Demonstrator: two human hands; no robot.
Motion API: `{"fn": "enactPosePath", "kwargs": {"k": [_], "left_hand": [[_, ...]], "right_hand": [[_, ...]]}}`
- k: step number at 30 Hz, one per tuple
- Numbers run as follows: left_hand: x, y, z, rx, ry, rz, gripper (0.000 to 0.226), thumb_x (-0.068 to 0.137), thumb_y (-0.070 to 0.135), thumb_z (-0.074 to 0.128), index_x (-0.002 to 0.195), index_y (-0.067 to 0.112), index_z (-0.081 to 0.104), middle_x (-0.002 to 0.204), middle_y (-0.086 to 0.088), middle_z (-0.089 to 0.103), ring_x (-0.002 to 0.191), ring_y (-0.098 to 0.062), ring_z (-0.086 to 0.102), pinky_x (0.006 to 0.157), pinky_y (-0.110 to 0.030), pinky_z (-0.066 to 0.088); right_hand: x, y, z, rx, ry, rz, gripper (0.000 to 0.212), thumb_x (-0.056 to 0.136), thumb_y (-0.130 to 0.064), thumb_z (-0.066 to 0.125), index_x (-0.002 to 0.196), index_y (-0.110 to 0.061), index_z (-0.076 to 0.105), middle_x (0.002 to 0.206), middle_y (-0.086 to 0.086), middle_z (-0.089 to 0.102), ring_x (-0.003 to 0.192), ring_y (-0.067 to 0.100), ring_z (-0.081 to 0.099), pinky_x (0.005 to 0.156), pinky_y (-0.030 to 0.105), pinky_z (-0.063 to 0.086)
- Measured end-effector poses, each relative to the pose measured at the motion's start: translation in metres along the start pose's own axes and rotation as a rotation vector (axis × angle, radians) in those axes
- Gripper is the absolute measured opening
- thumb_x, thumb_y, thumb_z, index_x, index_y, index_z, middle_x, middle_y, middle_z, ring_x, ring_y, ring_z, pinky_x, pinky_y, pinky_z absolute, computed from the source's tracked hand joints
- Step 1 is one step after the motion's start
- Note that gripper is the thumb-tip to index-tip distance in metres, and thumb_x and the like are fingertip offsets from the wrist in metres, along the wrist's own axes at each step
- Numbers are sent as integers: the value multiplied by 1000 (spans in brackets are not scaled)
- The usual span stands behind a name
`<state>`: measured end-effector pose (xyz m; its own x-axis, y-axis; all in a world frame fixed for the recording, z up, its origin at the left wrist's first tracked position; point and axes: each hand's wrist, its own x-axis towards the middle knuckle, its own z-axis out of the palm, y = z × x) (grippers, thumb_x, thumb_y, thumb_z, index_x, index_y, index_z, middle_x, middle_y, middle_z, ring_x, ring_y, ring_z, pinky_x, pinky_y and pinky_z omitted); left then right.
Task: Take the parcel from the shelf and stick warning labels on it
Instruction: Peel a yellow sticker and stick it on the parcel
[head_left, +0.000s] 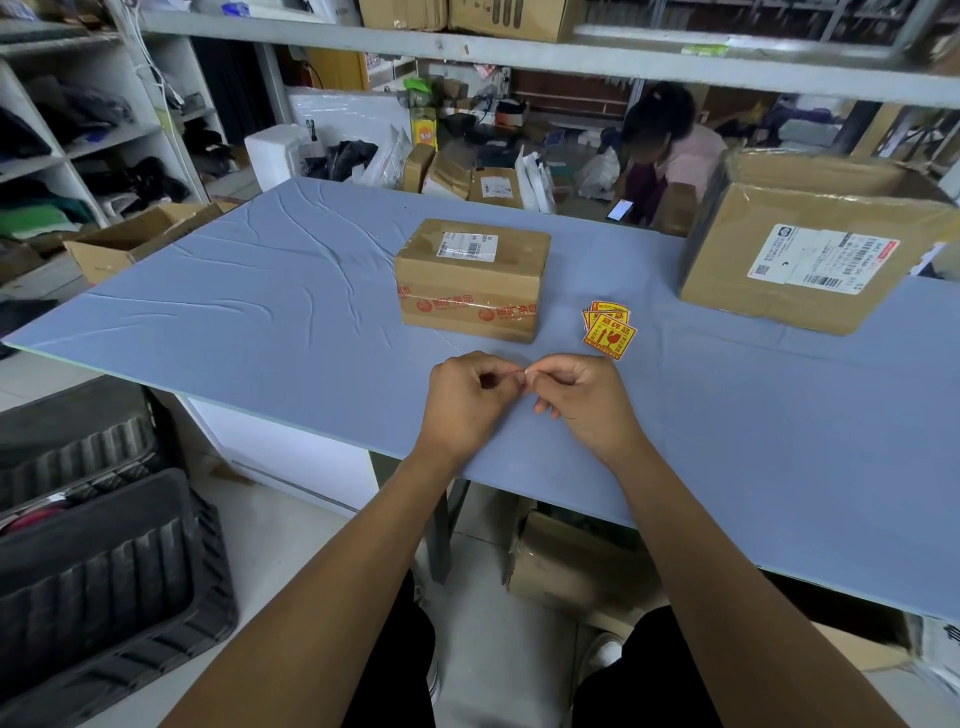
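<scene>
One parcel (470, 278), a brown taped carton with a white shipping slip on top, stands on the blue surface (249, 312) about midway along it, apart from every edge. Just to its right lies one small fanned pile of yellow-and-red warning labels (609, 329); three or four overlap, and the exact count cannot be told. One larger carton (810, 249) sits toward the surface's far right corner, well apart from the parcel.

Two bare hands meet over the near edge, in front of the parcel and not touching it. The left hand (467, 400) is curled, thumb against forefinger in a narrow grip. The right hand (587, 400) mirrors it, fingertips pinched close. Between the two pinches a tiny pale sliver shows; what it is cannot be told. Both forearms reach up from the bottom of the view, wrists raised slightly above the surface.
</scene>
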<state>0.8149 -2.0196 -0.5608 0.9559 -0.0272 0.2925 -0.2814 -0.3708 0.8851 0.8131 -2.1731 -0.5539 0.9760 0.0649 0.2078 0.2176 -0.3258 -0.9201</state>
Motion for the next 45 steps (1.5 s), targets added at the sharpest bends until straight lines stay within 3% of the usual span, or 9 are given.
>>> {"fn": "enactPosePath", "kwargs": {"k": [5, 8, 11, 17, 21, 31, 41, 43, 45], "left_hand": [[1, 2, -1, -31, 25, -41, 12, 87, 13, 68, 82, 14, 78, 76, 10, 72, 66, 3, 61, 68, -11, 47], [4, 1, -1, -43, 91, -110, 14, 87, 11, 64, 82, 14, 77, 76, 7, 71, 68, -2, 61, 69, -15, 48], [7, 0, -2, -78, 149, -179, 15, 88, 11, 63, 78, 15, 74, 76, 6, 70, 71, -6, 61, 74, -19, 49], [9, 1, -4, -139, 208, -228, 14, 89, 11, 62, 78, 12, 71, 76, 5, 68, 72, -6, 59, 76, -21, 48], [8, 3, -5, -132, 231, -244, 14, 89, 12, 61, 80, 12, 71, 76, 7, 67, 73, -6, 59, 74, -19, 47], [6, 6, -5, -140, 215, -208, 17, 86, 7, 60, 73, 16, 67, 71, 9, 66, 69, -4, 59, 68, -14, 46], [5, 4, -6, -191, 159, -158, 9, 83, 11, 67, 73, 13, 67, 71, 3, 66, 70, -11, 60, 72, -22, 50], [7, 1, -5, -185, 187, -152, 3, 82, 11, 69, 82, 9, 67, 80, -3, 69, 76, -13, 62, 73, -18, 49], [10, -3, -5, -155, 258, -147, 13, 84, 13, 69, 96, 10, 64, 96, -7, 68, 85, -14, 62, 72, -10, 47]], "right_hand": [[1, 0, 1, -18, 29, 27, 22, 89, -5, 60, 80, -20, 73, 74, 2, 74, 52, 7, 60, 53, 19, 47], [4, -1, 1, -57, 86, 55, 21, 85, -5, 61, 74, -19, 72, 76, 13, 74, 55, 12, 61, 58, 28, 49], [7, 1, -3, -163, 157, 79, 15, 79, -7, 64, 70, -15, 72, 69, 10, 73, 59, 19, 66, 64, 34, 53], [1, 4, -31, -295, 380, 193, 14, 80, -13, 62, 76, -11, 75, 62, 7, 69, 70, 25, 70, 69, 28, 51], [0, 2, -24, -324, 424, 168, 16, 84, -17, 61, 83, -10, 76, 71, 9, 73, 74, 26, 70, 73, 30, 51], [-1, -12, 31, -371, 233, -194, 13, 81, -20, 71, 74, -13, 63, 67, -6, 58, 60, 13, 54, 59, 29, 47], [7, -8, 37, -399, 236, -212, 5, 81, -10, 67, 77, -9, 65, 71, -3, 59, 64, 17, 56, 60, 31, 46], [8, -6, 33, -387, 250, -198, 6, 82, -10, 67, 77, -8, 64, 70, -1, 59, 63, 17, 55, 59, 31, 45], [9, -4, 29, -367, 237, -170, 6, 84, -9, 65, 79, -7, 64, 71, 1, 59, 63, 16, 55, 59, 31, 45]]}}
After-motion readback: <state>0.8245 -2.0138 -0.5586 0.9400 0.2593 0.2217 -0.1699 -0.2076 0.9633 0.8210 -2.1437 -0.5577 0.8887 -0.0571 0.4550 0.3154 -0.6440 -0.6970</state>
